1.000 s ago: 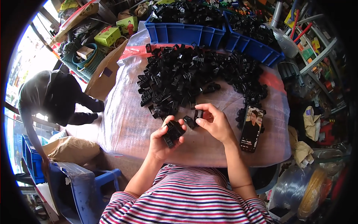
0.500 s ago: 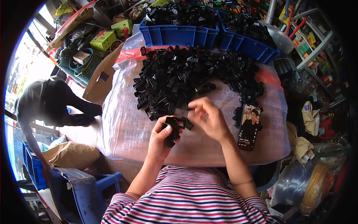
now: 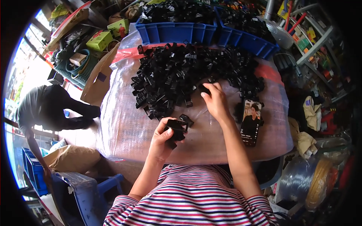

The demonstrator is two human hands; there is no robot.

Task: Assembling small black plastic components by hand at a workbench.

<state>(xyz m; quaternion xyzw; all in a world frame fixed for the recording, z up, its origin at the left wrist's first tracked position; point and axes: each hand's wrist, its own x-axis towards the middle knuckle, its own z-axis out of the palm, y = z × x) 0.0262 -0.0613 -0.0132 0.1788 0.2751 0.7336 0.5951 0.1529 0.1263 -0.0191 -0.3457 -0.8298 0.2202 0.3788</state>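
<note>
A: Your left hand (image 3: 161,137) is clamped around black plastic pieces (image 3: 176,127), thumb pressed on top. How many, I can't tell.

B: Your right hand (image 3: 215,101) has its thumb and forefinger at a dark piece (image 3: 204,89) on the near edge of the pile. Whether they pinch it or only touch it, I can't tell.

A: Then bring both fingertips onto opposite sides of that one piece, so its neighbours don't drag along. Let your left palm carry the weight, with the thumb just firm enough to stop slipping.

B: Mind the loose piece (image 3: 187,120) just beyond your left fingers; a knuckle could knock it. The pile (image 3: 160,84) spreads ahead of both hands on the woven sheet (image 3: 122,128).

A: Any writing?

B: Right of your right wrist, the phone (image 3: 250,123) shows small lines on its screen, too small to read. Far ahead and left of your grip, a yellow-green box (image 3: 100,40) bears print, unreadable from here. On the black pieces, no label you could make out.

A: Past the pile stand two blue bins (image 3: 171,33), heaped with similar black pieces.
</note>
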